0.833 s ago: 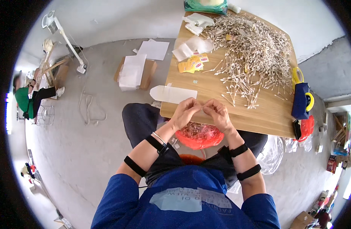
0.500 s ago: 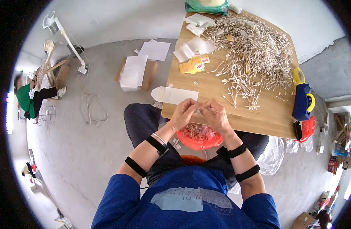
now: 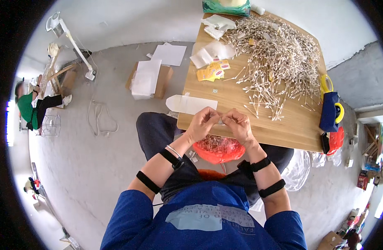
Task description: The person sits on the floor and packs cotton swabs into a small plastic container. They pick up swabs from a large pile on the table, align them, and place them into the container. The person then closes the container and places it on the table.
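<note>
Over the near edge of the wooden table (image 3: 233, 93), my left hand (image 3: 203, 125) and my right hand (image 3: 240, 127) meet, each closed in a pinch. Between their fingertips is a small pale, see-through piece (image 3: 220, 120), mostly hidden by the fingers, so its kind is unclear. Just beyond my left hand lies a white paper strip (image 3: 193, 104) with one tapered end. Below both hands hangs a red plastic bag (image 3: 218, 153) with thin sticks in it. A large heap of cotton swabs (image 3: 283, 58) covers the table's far right, with loose ones spilling toward me.
Yellow cards (image 3: 211, 72) and clear plastic sleeves (image 3: 214, 51) lie at the table's left. A blue tape dispenser (image 3: 329, 112) with yellow rolls sits at the right edge. White sheets (image 3: 145, 79) rest on a cardboard box on the floor. Another person (image 3: 31, 106) sits far left.
My fingertips have drawn slightly apart, and more of the small pale piece shows between them. My right hand has shifted a little to the right.
</note>
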Available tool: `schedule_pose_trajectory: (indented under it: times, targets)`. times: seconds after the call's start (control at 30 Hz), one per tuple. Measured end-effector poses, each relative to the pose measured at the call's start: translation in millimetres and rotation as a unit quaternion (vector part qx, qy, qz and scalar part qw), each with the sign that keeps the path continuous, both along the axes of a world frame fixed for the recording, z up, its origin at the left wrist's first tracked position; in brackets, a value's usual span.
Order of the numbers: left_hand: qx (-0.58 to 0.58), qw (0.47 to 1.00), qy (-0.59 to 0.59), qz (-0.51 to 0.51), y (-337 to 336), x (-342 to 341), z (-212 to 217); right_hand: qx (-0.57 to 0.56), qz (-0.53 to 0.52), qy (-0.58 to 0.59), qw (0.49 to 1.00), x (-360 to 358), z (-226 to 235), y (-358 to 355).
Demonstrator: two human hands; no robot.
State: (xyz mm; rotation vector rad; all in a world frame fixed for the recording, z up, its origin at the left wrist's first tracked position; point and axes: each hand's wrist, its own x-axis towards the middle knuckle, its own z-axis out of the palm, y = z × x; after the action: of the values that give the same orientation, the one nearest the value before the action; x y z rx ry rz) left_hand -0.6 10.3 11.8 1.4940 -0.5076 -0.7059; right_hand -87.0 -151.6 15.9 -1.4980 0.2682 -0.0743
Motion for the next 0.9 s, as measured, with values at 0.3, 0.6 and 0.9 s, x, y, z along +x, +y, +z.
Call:
schedule_pose_trajectory:
  times: [0.3,0.6,0.9]
  targets:
    - [0.0,0.979,-0.196,0.056,1.8,-9.7,-0.1,-0.198,-0.011,-0.099,0.975,-2.7,-3.5,0.3]
    - [0.026,0.924,-0.373,0.079,0.9,-10.7,6.7,-0.354,0.018,-0.198,0.914,-6.5,10.8,-10.1]
    - [0.069,0.818,-0.56,0.11,-2.3,-21.6,4.6,-0.502,-0.013,-0.267,0.822,-12.5,7.5,-10.4]
